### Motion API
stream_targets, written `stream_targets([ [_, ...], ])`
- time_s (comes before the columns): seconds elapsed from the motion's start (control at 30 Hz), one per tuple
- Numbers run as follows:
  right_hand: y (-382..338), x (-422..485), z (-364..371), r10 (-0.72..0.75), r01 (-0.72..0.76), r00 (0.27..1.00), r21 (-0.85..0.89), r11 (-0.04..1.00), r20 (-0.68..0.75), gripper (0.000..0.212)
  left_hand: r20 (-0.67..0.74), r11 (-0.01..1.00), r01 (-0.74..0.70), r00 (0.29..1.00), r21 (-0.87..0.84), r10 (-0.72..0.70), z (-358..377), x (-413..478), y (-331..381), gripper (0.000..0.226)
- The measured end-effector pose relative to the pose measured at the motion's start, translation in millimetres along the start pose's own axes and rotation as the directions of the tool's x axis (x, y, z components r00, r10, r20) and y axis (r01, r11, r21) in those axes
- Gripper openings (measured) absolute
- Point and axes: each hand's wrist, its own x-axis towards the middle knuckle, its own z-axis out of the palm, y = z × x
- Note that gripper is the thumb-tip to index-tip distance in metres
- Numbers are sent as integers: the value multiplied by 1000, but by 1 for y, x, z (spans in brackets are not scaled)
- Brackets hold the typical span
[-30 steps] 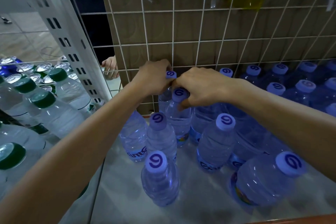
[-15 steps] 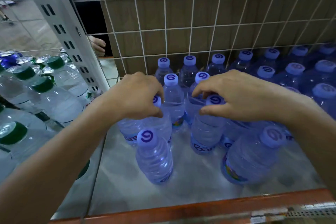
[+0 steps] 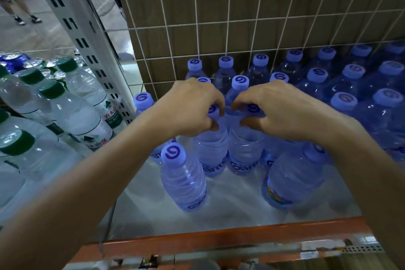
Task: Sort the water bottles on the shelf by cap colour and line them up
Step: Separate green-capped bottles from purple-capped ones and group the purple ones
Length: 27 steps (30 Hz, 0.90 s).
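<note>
Two blue-capped bottles, mid-shelf [image 3: 219, 210] and touching, are clamped at the neck: the left bottle [image 3: 211, 149] by the left hand [image 3: 190, 107], the right bottle [image 3: 245, 149] by the right hand [image 3: 282, 109]. They should be kept upright and slid back against the rows behind.

The blue-tinted bottles [image 3: 183, 180] are wearing lilac caps [image 3: 173, 154] printed with a dark purple swirl. The clear bottles [image 3: 76, 114] at the shelf's left edge are showing dark green caps [image 3: 51, 89] and white-and-green labels. The shelf [image 3: 219, 240] is showing an orange front edge; the back grid [image 3: 219, 28] is showing white over brown.
</note>
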Motion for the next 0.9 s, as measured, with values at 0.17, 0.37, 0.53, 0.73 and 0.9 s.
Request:
stream_targets([
  [0.17,3,-4,6,8,-7,999,32,999,-47,39,5,1000,-29,1000,12,29,-1,2,3,32],
  [0.37,4,-7,12,5,3,994,72,997,-111,40,-31,999,-43,999,-34,42,3,-7,-1,32],
  [0.53,5,-11,12,1,10,992,91,996,-123,44,-57,991,2,998,-132,-10,8,-11,-6,44],
  [0.73,6,-52,13,54,35,907,202,979,-418,33,-335,733,1,889,-680,-312,31,-58,-18,18],
  [0.9,7,-73,53,318,111,718,554,825,-619,42,-352,437,-161,846,-885,-400,82,-85,-2,43],
])
